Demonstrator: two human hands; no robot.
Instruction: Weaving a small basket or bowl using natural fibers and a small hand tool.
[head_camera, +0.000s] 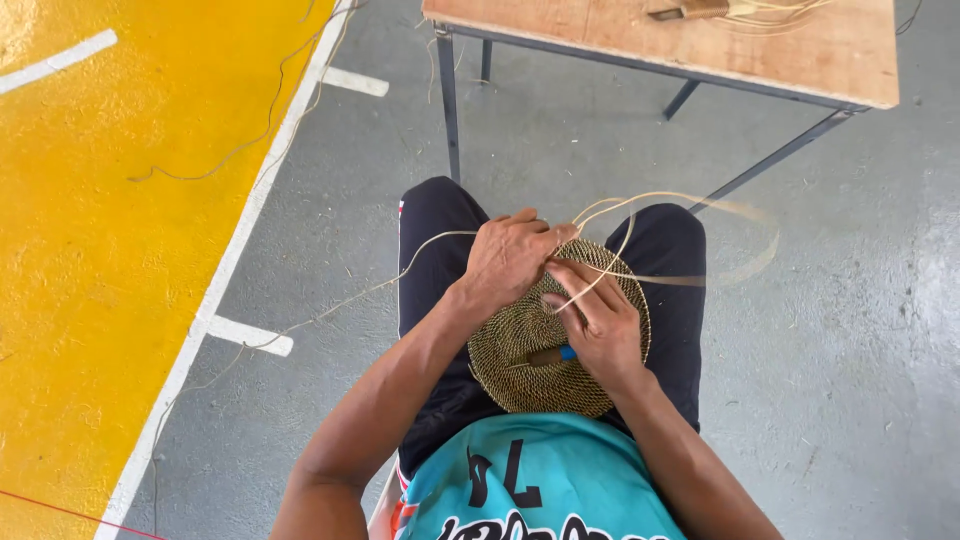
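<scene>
The round woven disc (530, 350) lies flat on the person's lap, its slightly longer axis running toward the table (800, 50). The left hand (510, 258) grips its far rim, fingers curled together. The right hand (600, 325) pinches a pale reed strand (640, 205) and a blue-tipped awl (548, 355). The strand's far loop blurs.

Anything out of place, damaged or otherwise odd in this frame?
Nothing looks damaged. Loose pale strands trail across the grey floor. The woven disc rests on the lap, held at its far edge by the left hand and right hand, with an awl-like tool lying on it.
</scene>
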